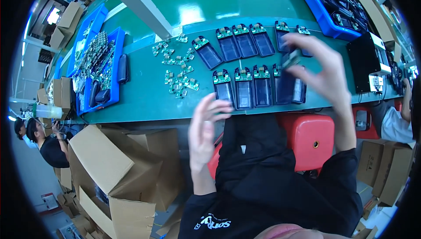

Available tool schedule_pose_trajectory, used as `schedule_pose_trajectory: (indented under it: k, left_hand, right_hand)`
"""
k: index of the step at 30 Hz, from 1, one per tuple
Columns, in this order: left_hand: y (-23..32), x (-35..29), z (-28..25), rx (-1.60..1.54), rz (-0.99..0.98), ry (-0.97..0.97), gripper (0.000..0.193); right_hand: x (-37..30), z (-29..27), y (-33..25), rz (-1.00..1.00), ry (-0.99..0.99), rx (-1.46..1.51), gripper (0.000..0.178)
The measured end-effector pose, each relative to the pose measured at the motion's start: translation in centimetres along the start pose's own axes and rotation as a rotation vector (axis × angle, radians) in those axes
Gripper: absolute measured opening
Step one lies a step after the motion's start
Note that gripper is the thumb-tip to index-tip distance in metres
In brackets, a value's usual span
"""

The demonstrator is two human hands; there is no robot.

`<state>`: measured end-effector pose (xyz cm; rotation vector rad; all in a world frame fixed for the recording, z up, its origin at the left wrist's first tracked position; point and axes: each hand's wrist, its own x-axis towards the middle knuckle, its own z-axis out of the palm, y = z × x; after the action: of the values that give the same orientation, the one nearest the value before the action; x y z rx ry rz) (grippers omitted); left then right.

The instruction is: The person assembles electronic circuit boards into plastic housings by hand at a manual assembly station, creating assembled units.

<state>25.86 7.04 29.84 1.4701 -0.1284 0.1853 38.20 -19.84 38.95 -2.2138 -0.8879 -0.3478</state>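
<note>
Two rows of black plastic casings, most with a green circuit board at the far end, lie on the green workbench (144, 103). The far row includes a tilted casing (208, 54) at its left end; in the near row, one casing (244, 90) lies left of the middle. My right hand (326, 70) is above the rows' right end, thumb and fingers closed on a small dark piece with green on it (291, 58), likely a circuit board. My left hand (205, 127) hovers by the bench edge, fingers apart and empty, beside the leftmost near casing (222, 90).
Loose circuit boards (177, 65) lie left of the casings. Blue bins (115, 81) with boards stand further left, another blue bin (313, 8) with black parts far right. A black box-shaped device (366, 61) stands right. Cardboard boxes (103, 155) and a red stool (310, 140) are below.
</note>
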Motion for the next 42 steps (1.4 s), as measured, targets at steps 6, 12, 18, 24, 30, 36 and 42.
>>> schedule_pose_trajectory:
  k: [6, 12, 18, 24, 30, 36, 42]
  left_hand:
    - [-1.4, 0.2, -6.9, 0.294, 0.078, 0.276, 0.041]
    - [-3.1, 1.3, -8.2, 0.253, -0.018, 0.272, 0.029]
    - [-3.1, 0.8, -7.5, 0.333, -0.049, 0.308, 0.028]
    - [-3.3, 1.0, -7.4, 0.321, -0.072, 0.337, 0.025]
    - [-3.4, 1.0, -7.4, 0.393, -0.094, 0.381, 0.023]
    - [-3.3, 1.0, -7.0, 0.367, -0.081, 0.384, 0.022]
    - [-2.7, 2.8, -9.6, 0.374, 0.042, 0.427, 0.023]
  right_hand:
    - [-2.8, -7.6, 12.1, 0.351, -0.021, -0.369, 0.048]
    - [-1.3, -5.8, 15.0, 0.190, -0.165, -0.702, 0.049]
    - [0.0, -5.5, 16.2, 0.208, -0.324, -0.803, 0.048]
    - [2.6, -3.9, 13.1, 0.117, -0.231, -0.707, 0.042]
    - [11.0, 7.3, 3.3, -0.157, -0.272, -0.131, 0.031]
    - [18.4, 19.0, 1.9, -0.162, -0.293, -0.141, 0.027]
    - [20.3, 23.9, 4.9, -0.149, -0.322, -0.276, 0.027]
